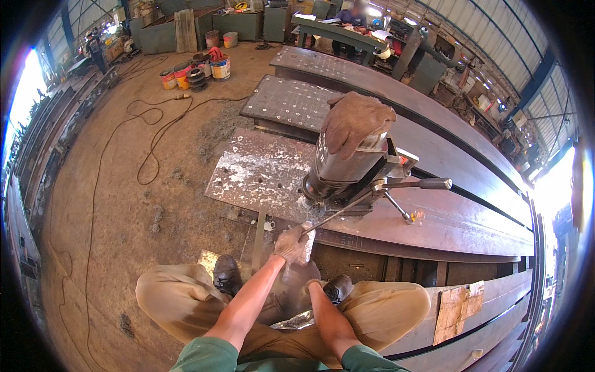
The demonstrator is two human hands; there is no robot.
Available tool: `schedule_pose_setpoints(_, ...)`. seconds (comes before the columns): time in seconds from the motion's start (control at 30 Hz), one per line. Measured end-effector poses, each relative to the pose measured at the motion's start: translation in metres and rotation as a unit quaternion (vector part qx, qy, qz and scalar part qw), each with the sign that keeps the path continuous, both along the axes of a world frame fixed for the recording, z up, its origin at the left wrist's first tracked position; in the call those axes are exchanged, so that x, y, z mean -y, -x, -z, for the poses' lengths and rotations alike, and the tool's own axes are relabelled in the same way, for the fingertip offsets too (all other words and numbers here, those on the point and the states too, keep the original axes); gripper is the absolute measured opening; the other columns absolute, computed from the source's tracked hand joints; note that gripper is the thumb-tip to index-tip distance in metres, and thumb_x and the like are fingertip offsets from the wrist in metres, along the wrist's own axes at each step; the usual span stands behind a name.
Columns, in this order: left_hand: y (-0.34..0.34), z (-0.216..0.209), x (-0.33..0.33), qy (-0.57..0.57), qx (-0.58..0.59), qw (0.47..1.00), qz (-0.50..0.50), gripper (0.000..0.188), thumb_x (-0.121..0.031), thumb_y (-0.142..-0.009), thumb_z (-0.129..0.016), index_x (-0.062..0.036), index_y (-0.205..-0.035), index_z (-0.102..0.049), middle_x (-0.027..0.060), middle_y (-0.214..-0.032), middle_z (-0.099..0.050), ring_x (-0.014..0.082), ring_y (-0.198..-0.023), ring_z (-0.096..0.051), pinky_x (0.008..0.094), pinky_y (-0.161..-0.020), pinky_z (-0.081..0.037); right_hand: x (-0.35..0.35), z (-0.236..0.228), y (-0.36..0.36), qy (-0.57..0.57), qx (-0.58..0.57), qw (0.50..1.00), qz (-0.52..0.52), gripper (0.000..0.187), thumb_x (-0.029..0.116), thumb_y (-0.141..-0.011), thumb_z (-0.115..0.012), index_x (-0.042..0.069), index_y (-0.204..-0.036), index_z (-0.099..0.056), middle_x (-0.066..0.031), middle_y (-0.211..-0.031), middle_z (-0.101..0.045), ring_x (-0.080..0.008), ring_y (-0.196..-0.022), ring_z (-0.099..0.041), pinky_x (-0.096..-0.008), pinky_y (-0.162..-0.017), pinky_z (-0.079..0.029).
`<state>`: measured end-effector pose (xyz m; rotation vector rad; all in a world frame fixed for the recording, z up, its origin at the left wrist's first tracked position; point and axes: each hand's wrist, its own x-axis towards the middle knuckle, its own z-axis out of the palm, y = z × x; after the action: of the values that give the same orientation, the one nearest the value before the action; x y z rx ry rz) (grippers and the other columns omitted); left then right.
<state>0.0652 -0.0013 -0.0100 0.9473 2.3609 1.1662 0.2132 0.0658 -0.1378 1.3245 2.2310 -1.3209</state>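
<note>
A magnetic drill [350, 158] stands upright on a scuffed steel beam, a brown work glove [359, 118] draped over its motor. My gloved left hand [290, 243] is closed at the lower end of the drill's long feed lever [341, 211]. Close beside it is a pale, translucent plastic bottle [308, 245], held upright. My gloved right hand [304, 273] sits low between my knees at the bottle's lower end and seems closed round it; its fingers are blurred and partly hidden. A second lever [427, 184] with a dark grip points right from the drill's hub.
Long steel beams [446, 217] extend rightward, more behind with drilled plates [291, 102]. A flat metal strip [259, 239] lies by my left boot [227, 276]. Cable [152, 139] loops over the floor. Paint buckets [220, 68] stand at far left; a person [353, 18] is behind a bench.
</note>
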Motion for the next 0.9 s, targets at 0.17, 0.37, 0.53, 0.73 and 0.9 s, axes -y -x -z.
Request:
schedule_pose_setpoints(0.17,0.001,0.000,0.006,0.008,0.014,1.000,0.003,0.031,-0.036,-0.096,-0.063,-0.0072,-0.108,-0.063,0.0222,-0.098,-0.070,0.0450,-0.094,-0.067,0.0540,-0.082,-0.051,0.006,-0.003,0.004,-0.003,0.018,0.999,0.029,0.073,0.060,-0.074,-0.080,-0.001,-0.113,-0.073,-0.0238,-0.113,-0.074,-0.0378,-0.108,-0.072,-0.0481,-0.090,-0.056)
schedule_pose_setpoints(0.37,0.001,-0.007,0.005,0.025,0.011,1.000,-0.008,0.029,-0.032,-0.093,-0.065,-0.0076,-0.109,-0.066,0.0240,-0.098,-0.072,0.0458,-0.097,-0.068,0.0553,-0.084,-0.053,0.003,0.019,0.002,-0.027,0.038,0.999,0.009,0.081,0.065,-0.075,-0.077,0.000,-0.123,-0.068,-0.0264,-0.113,-0.073,-0.0423,-0.107,-0.070,-0.0498,-0.089,-0.055)
schedule_pose_setpoints(0.53,-0.005,-0.018,-0.007,0.000,0.002,1.000,0.013,0.028,-0.031,-0.093,-0.065,-0.0076,-0.108,-0.065,0.0239,-0.096,-0.071,0.0457,-0.094,-0.069,0.0554,-0.081,-0.054,-0.013,0.045,-0.008,-0.067,0.014,0.997,-0.020,0.082,0.059,-0.072,-0.083,-0.005,-0.122,-0.068,-0.0258,-0.122,-0.071,-0.0403,-0.115,-0.069,-0.0494,-0.096,-0.054)
schedule_pose_setpoints(0.73,0.000,0.001,0.007,-0.007,-0.010,1.000,-0.007,0.027,-0.030,-0.093,-0.065,-0.0078,-0.108,-0.065,0.0236,-0.094,-0.071,0.0456,-0.091,-0.068,0.0546,-0.079,-0.054,0.007,-0.026,0.009,0.001,0.054,0.998,0.013,0.082,0.055,-0.071,-0.085,-0.005,-0.123,-0.068,-0.0255,-0.124,-0.070,-0.0398,-0.116,-0.069,-0.0487,-0.097,-0.054)
schedule_pose_setpoints(0.9,-0.002,-0.005,0.003,-0.011,-0.011,1.000,-0.001,0.026,-0.029,-0.093,-0.065,-0.0080,-0.109,-0.065,0.0238,-0.095,-0.071,0.0457,-0.092,-0.068,0.0542,-0.080,-0.054,0.004,-0.018,0.005,-0.019,0.051,0.998,0.019,0.083,0.055,-0.070,-0.085,-0.004,-0.126,-0.066,-0.0258,-0.126,-0.069,-0.0396,-0.117,-0.068,-0.0483,-0.097,-0.053)
